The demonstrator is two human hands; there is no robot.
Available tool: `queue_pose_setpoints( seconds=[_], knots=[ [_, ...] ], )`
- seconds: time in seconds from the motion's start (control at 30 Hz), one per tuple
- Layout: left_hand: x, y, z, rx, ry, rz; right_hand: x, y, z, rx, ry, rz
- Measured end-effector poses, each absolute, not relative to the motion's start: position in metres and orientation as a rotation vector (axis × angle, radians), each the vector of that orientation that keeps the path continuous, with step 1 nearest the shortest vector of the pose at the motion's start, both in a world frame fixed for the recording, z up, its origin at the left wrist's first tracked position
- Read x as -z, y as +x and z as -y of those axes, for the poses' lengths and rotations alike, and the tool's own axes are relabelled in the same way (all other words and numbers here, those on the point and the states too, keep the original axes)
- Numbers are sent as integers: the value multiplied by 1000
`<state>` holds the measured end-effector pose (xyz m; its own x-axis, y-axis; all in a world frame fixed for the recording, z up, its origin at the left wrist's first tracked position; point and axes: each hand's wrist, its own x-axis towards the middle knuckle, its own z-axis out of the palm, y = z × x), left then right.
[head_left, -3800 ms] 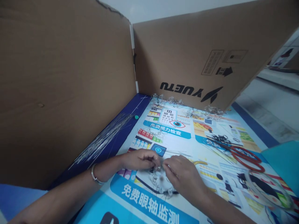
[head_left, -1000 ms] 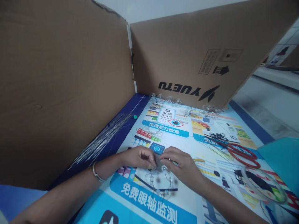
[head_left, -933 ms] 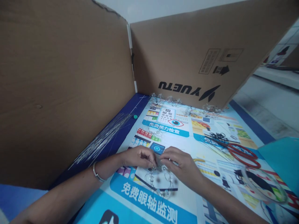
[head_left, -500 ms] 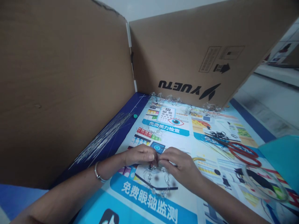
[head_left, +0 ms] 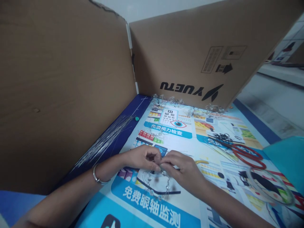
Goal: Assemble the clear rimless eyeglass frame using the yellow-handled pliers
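Both my hands meet over a printed poster [head_left: 166, 129] that covers the table. My left hand [head_left: 142, 157], with a metal bangle on its wrist, pinches the top of a loop of clear beads on wire [head_left: 158, 186]. My right hand [head_left: 181, 166] pinches the same spot from the right. The bead loop hangs down from my fingertips onto the poster. Both hands have their fingers closed on it.
Tall cardboard panels [head_left: 190, 53] wall in the left and back. A bundle of thin silver wires [head_left: 104, 142] lies along the left panel. Clear bead pieces [head_left: 171, 100] line the back panel. Red rings [head_left: 248, 155], black small rings [head_left: 222, 136] and a clear bowl [head_left: 270, 186] sit to the right.
My hands have stayed together and shifted slightly away from me. The bead loop now hangs narrower and lifted under my fingertips rather than spread on the poster.
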<state>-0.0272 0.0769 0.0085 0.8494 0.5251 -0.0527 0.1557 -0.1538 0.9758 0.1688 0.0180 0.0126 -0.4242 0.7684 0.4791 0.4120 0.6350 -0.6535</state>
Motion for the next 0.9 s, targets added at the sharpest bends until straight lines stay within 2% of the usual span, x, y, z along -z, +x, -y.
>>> queue_pose_setpoints(
  seconds=[0.43, 0.7, 0.9],
  knots=[
    [-20, -23, -68, -423, 2023, -549, -18, 177, -18, -584, -1026, 2126],
    [-22, -28, -66, -450, 2033, -602, -11, 243, -7, -99, -1532, 2539],
    [-21, -30, -62, -466, 2130, -635, 13, 263, 2, 72, -1592, 2669]
  ],
)
